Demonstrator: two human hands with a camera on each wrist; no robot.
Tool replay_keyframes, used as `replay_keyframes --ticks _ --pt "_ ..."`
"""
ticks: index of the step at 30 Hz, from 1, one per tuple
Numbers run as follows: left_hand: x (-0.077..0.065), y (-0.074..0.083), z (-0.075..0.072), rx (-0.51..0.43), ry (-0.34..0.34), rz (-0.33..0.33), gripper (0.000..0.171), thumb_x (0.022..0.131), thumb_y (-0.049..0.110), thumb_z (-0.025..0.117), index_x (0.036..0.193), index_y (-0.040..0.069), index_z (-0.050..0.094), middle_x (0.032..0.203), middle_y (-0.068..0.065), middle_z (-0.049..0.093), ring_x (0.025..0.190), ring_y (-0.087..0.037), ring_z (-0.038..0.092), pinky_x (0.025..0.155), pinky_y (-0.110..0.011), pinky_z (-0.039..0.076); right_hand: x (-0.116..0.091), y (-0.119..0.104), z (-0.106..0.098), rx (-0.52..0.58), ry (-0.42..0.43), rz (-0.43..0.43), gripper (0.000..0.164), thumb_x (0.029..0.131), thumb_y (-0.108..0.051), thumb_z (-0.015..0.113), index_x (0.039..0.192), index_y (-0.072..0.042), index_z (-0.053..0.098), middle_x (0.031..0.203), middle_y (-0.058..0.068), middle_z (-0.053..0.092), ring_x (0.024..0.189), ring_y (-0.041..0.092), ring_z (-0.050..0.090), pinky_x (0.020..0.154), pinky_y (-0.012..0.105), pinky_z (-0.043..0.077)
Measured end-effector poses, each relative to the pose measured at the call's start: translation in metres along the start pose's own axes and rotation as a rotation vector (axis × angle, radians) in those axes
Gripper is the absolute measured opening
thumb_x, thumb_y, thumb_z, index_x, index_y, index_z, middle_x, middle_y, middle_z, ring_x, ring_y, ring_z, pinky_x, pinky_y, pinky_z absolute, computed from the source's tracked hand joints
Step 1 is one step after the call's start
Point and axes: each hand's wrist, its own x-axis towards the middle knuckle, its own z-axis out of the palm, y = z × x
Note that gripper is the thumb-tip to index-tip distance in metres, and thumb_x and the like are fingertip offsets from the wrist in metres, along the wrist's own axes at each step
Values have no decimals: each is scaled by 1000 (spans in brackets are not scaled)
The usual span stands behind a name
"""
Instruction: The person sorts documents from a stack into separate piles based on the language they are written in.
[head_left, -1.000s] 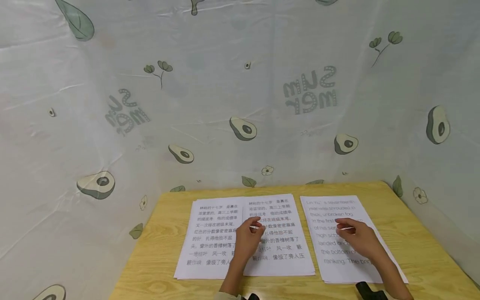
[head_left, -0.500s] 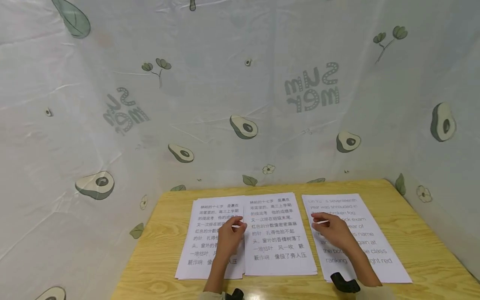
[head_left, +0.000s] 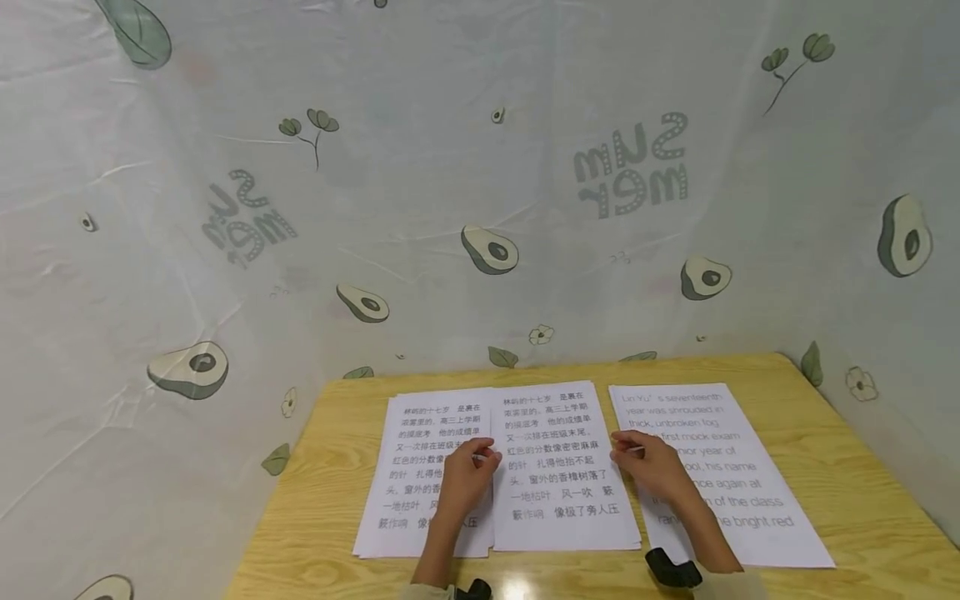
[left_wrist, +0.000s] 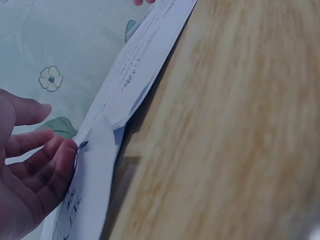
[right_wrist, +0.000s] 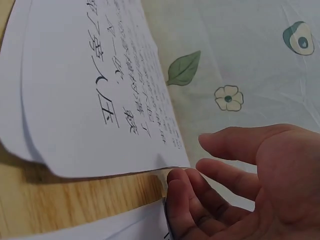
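Note:
Three stacks of printed paper lie in a row. My left hand point(head_left: 463, 479) is over the right side of the left stack point(head_left: 378, 533), fingers loosely bent beside the seam with the middle stack point(head_left: 555, 533). In the left wrist view its thumb stands apart from the fingers, and the fingertips point(left_wrist: 69, 150) are right at a paper edge. My right hand point(head_left: 652, 467) hovers where the middle stack and the right stack point(head_left: 750, 467) face each other. The right wrist view shows its curled fingertips point(right_wrist: 177, 187) close to the middle stack's corner, thumb apart, nothing pinched.
The stacks lie on a wood-grain table point(head_left: 300, 500). A pale curtain point(head_left: 420, 200) printed with avocados and leaves surrounds its back and sides. A narrow strip of wood shows between the middle and right stacks. Black straps point(head_left: 671, 569) sit on the wrists.
Both hands have moved left: my left hand from the middle stack onto the left stack's inner side, my right hand from the right stack's middle to its left edge. The stacks have not moved.

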Motion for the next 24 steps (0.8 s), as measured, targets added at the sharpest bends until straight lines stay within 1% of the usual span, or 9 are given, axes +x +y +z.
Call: replay_keyframes --ticks 3,6,9,14,24 --pt "0 -2 -1 21 11 2 34 98 21 77 129 6 75 102 0 73 84 -10 63 67 -19 52 1 0 3 -8 0 -7 43 100 -19 74 136 4 69 116 15 76 97 21 72 79 26 55" --pt "0 -2 -1 19 21 6 34 98 22 77 128 7 75 101 0 73 83 -10 62 67 -19 51 3 -1 3 -22 -2 -26 44 99 -19 73 136 6 69 116 16 75 97 21 73 80 28 55" --pt "1 -2 -1 7 29 6 34 97 21 77 128 5 75 100 -1 72 82 -11 61 66 -19 51 4 -3 3 -33 -1 -24 45 99 -18 73 136 6 68 116 16 75 98 23 72 81 30 55" --pt "0 -1 1 8 17 -26 36 97 21 77 129 5 75 99 -1 70 82 -12 60 66 -20 50 4 -5 2 -57 -12 -10 46 99 -18 73 136 8 67 115 16 75 100 24 71 81 31 54" --pt "-1 1 3 57 -12 -19 39 97 22 78 131 4 74 97 0 66 83 -12 58 67 -21 49 -1 -2 4 -61 -19 10 49 99 -19 73 139 9 65 117 17 73 103 26 70 82 30 53"
